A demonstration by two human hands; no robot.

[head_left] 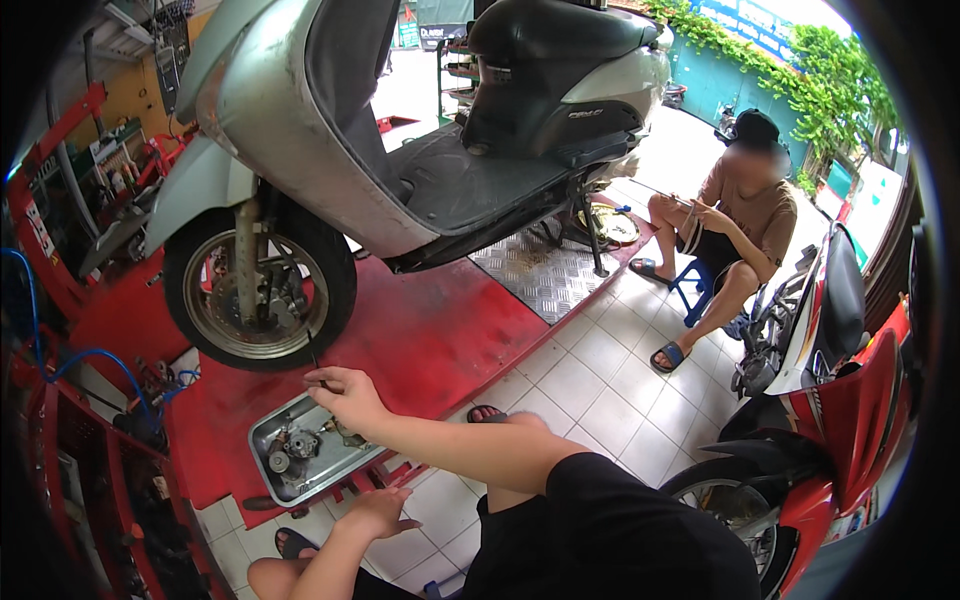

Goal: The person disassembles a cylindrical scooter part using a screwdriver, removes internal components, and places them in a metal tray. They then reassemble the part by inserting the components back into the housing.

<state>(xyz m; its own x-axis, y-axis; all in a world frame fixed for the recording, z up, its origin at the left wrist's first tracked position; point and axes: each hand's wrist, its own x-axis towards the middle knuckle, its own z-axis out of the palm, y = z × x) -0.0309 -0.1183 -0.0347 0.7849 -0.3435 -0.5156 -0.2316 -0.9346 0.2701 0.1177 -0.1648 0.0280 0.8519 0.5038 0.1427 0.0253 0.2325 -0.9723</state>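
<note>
My right hand reaches over the tray, its fingers pinched on a thin dark rod-like piece that points up toward the front wheel. The exact kind of this piece is too small to tell. Below, the metal tray holds several greasy metal parts; my right hand partly covers its far right corner. Lower down, my left hand hovers near the tray's near side with its fingers stretched and nothing in it. A silver scooter stands above on the red lift platform.
A person sits on a blue stool at the right, hands together. A red motorbike stands at the near right. Red tool racks and a blue air hose are on the left. White tiles cover the floor.
</note>
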